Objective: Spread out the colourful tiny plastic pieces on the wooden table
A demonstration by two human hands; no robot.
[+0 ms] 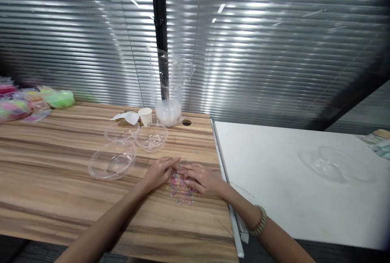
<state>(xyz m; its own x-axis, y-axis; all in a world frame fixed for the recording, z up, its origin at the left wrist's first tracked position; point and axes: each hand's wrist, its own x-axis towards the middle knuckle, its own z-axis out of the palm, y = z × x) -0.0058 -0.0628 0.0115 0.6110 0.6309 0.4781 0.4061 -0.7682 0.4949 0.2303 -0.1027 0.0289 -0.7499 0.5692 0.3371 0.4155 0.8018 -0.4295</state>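
A small heap of short, thin, multicoloured pieces (pixel 183 190) lies on the wooden table, too small to name surely. My left hand (pixel 160 172) rests at the heap's upper left, its fingers stretched towards the right. From the other side my right hand (pixel 203 178) lies over the heap's right part with fingers extended. The fingertips of both hands nearly meet above the pile, hiding some of it. Up and to the left stand clear plastic bowls, one nearest (pixel 112 160), another (pixel 151 137) and a third (pixel 122 130) behind them.
A paper cup (pixel 145 116), a white paper scrap (pixel 129 117) and a bagged stack of bowls (pixel 168 112) stand at the back. Colourful bags (pixel 27 102) lie far left. A white table (pixel 274 198) adjoins on the right, bearing clear plastic pieces (pixel 327 164).
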